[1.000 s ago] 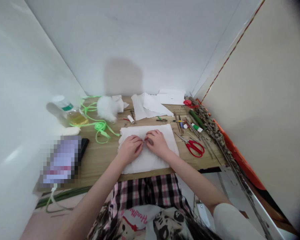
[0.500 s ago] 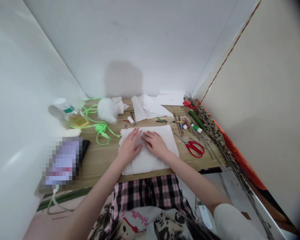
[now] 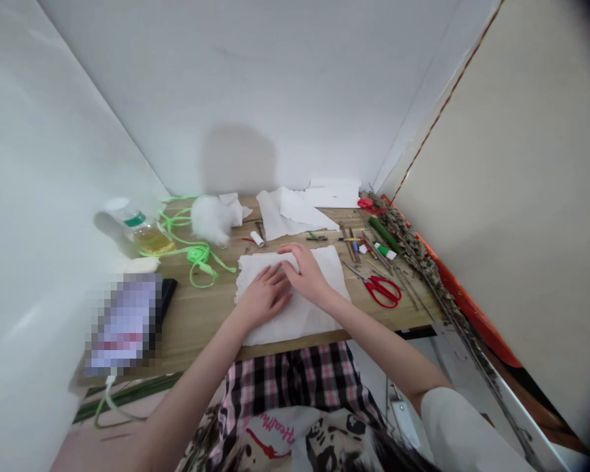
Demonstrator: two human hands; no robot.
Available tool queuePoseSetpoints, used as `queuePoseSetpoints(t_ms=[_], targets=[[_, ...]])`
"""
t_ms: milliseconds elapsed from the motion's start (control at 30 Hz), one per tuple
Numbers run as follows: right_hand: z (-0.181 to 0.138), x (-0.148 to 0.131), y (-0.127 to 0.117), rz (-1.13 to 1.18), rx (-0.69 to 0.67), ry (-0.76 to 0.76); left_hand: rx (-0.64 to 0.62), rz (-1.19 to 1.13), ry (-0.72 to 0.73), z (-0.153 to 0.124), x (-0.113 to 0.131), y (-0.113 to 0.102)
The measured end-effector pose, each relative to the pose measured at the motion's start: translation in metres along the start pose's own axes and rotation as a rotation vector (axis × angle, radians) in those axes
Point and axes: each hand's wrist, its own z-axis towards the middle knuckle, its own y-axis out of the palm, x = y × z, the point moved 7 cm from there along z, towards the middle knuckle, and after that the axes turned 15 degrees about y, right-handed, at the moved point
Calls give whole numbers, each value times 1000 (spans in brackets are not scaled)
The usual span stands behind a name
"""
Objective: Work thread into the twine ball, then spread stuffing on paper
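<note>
A sheet of white paper point(image 3: 319, 321) with rough, torn-looking edges lies on the wooden table in front of me. Flat on its middle rests my left hand point(image 3: 265, 295), fingers stretched forward and a little apart. My right hand point(image 3: 305, 270) is on the far half of the same sheet, its fingers bent to the left and spread from the thumb. The thumb side of that hand meets or partly covers the left fingertips; whether they touch I cannot tell. Neither hand grips anything I can see.
Red-handled scissors point(image 3: 382, 292) lie right of the sheet, near twigs and a small green-and-white tube point(image 3: 386, 252). Green ribbon point(image 3: 196, 254), white fluff point(image 3: 210, 219) and a bottle point(image 3: 150, 236) stand left. More white paper point(image 3: 295, 213) lies behind; a phone point(image 3: 125, 321) sits front left.
My left hand has slid to the right and slightly nearer to me. My right hand has moved up and left, its fingers now bent and partly over the left fingertips.
</note>
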Motion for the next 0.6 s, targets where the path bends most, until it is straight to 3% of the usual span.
queuePoseSetpoints(t_ms=[133, 300, 433, 600], targets=[[16, -26, 34, -99, -175, 38, 18, 21, -73, -2, -6, 5], [39, -53, 92, -272, -405, 65, 41, 118, -216, -9, -14, 3], [63, -64, 126, -338, -463, 130, -2, 78, -235, -12, -17, 6], [95, -57, 153, -332, -458, 247, 25, 43, -149, -13, -17, 7]])
